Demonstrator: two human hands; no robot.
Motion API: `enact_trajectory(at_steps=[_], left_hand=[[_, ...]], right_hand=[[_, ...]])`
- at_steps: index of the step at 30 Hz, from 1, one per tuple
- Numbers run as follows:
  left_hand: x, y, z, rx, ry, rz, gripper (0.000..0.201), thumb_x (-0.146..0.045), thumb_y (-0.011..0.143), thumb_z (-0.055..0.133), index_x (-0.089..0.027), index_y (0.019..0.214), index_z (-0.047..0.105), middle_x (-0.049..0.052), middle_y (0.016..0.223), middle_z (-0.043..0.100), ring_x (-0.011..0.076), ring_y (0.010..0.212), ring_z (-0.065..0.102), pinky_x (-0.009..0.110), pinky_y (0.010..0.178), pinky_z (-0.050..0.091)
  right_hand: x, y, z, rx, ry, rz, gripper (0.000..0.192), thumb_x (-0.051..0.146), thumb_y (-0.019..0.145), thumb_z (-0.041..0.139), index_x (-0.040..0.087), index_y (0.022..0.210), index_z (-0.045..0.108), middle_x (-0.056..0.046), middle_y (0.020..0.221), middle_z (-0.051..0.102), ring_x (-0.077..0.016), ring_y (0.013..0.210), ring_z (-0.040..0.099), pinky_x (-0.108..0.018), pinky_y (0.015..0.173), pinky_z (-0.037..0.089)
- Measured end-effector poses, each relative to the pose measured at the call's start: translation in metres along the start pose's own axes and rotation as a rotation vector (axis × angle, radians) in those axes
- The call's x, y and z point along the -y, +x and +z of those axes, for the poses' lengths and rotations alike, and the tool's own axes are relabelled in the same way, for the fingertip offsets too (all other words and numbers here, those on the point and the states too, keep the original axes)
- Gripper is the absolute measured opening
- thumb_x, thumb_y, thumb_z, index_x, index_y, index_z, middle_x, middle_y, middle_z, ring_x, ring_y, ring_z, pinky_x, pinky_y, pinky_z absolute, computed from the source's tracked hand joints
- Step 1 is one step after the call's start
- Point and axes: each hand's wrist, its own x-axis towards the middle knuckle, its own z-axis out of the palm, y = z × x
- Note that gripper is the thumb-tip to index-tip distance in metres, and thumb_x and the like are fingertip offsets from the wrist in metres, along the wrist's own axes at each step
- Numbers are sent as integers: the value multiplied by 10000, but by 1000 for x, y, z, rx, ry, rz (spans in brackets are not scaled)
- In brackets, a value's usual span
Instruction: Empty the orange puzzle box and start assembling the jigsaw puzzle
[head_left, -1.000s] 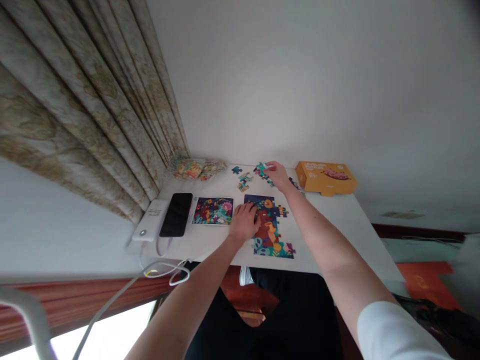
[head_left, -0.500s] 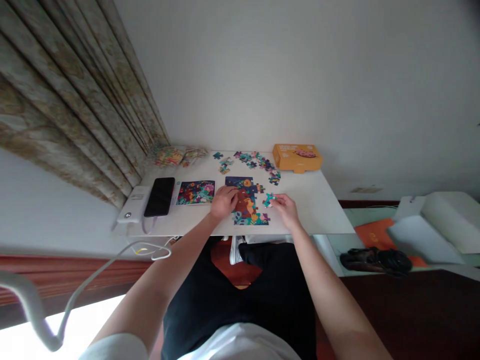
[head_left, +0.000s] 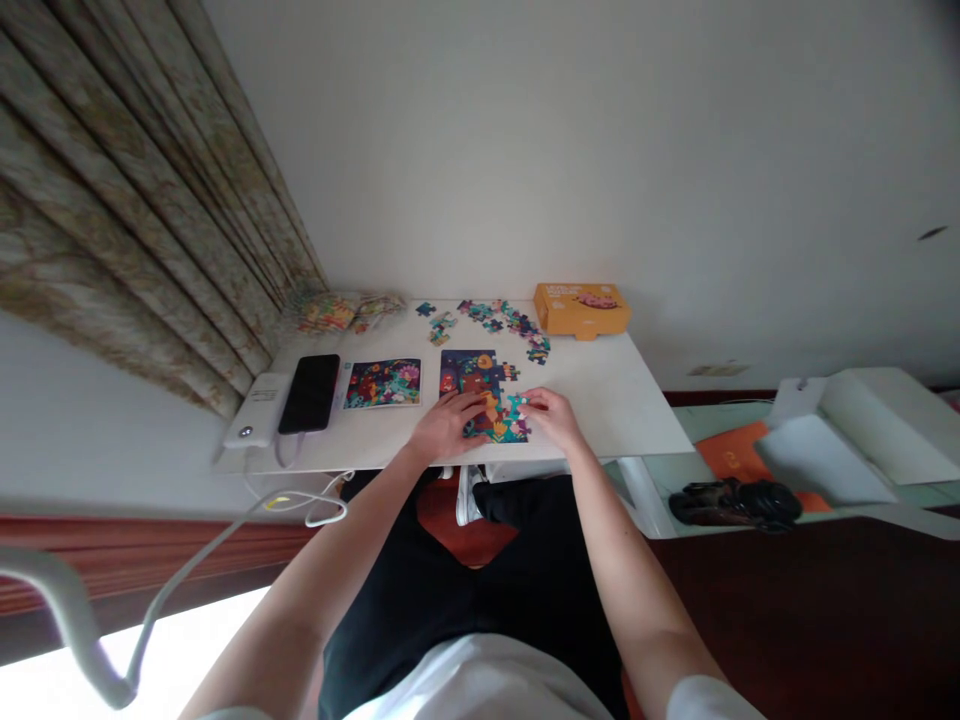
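Note:
A partly joined jigsaw puzzle (head_left: 469, 362) lies near the front of the white table. My left hand (head_left: 444, 424) rests on its left and lower part with the fingers spread, covering some of the picture. At the puzzle's right side, my right hand (head_left: 553, 414) pinches a teal puzzle piece (head_left: 517, 403) against the joined part; whether it is locked in, I cannot tell. Left of the puzzle lies a printed picture card (head_left: 382, 384) with colourful artwork. Loose puzzle pieces (head_left: 517, 322) are scattered in an arc behind the puzzle.
An orange puzzle box (head_left: 582, 310) stands at the back right. On the left are a black phone (head_left: 310, 393), a white power bank (head_left: 256, 410) with a cable, and clear plastic bags (head_left: 330, 312). A low shelf with dark objects (head_left: 735, 502) is at the right.
My right hand has moved left, bringing the teal piece against the puzzle's right side. My left hand has slid down the puzzle, its fingers spreading. The view has shifted slightly.

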Motion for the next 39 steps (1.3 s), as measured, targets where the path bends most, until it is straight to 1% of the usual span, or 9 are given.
enact_trajectory(at_steps=[7,11,13,16,20,26,33,36,39], left_hand=[[5,0,5,-20,-12,27,518,-460,911,733,-197,1355,687,127,1446,653,307,1381,584,508,1242,383],[3,0,3,-34,-29,32,492,-417,919,726,-206,1360,683,119,1434,663,306,1376,588,512,1232,392],[2,0,2,-33,-34,27,472,-404,927,715,-207,1355,686,119,1431,666,304,1371,591,514,1233,389],[1,0,1,-26,-37,18,464,-410,940,699,-206,1356,687,123,1434,663,310,1379,585,522,1233,386],[0,0,2,-28,-34,23,465,-408,948,690,-207,1367,681,124,1450,653,311,1394,573,528,1234,382],[3,-1,5,-57,-38,30,440,-391,943,687,-219,1348,702,127,1452,653,310,1370,600,528,1210,420],[7,-8,3,-62,-21,36,388,-379,984,634,-230,1333,715,105,1440,668,299,1355,615,524,1192,442],[5,-10,3,-64,3,31,390,-379,985,628,-231,1336,712,98,1429,676,304,1356,611,528,1187,445],[2,-9,2,-77,20,23,368,-365,982,628,-229,1308,728,100,1401,694,306,1328,629,521,1154,475]], right_hand=[[-9,1,5,-20,-310,-133,312,453,797,759,222,1001,800,-30,783,743,-195,680,639,-315,691,509],[-11,1,5,-11,-384,-247,177,347,847,743,242,977,802,-75,1013,783,-232,882,696,-356,815,555],[-9,0,6,-4,-422,-306,132,309,881,729,254,974,806,-83,1074,781,-250,992,699,-394,900,561],[-5,-9,7,15,-526,-413,141,283,915,729,273,1022,820,-95,1201,758,-273,1149,662,-455,1031,525],[1,-26,8,89,-689,-511,217,251,979,664,308,1122,817,-81,1341,714,-278,1209,633,-480,1054,507],[8,-36,12,77,-835,-518,301,187,989,631,323,1204,790,-75,1385,697,-295,1218,631,-485,976,525],[6,-33,16,124,-782,-532,288,201,987,628,307,1201,789,-87,1366,706,-290,1230,633,-484,996,523],[2,-16,12,94,-671,-500,252,234,987,627,285,1171,792,-79,1261,749,-250,1188,657,-438,1050,514],[3,21,2,-70,-672,-376,239,258,967,628,237,1150,780,-100,1236,748,-250,1187,652,-418,1095,488]])
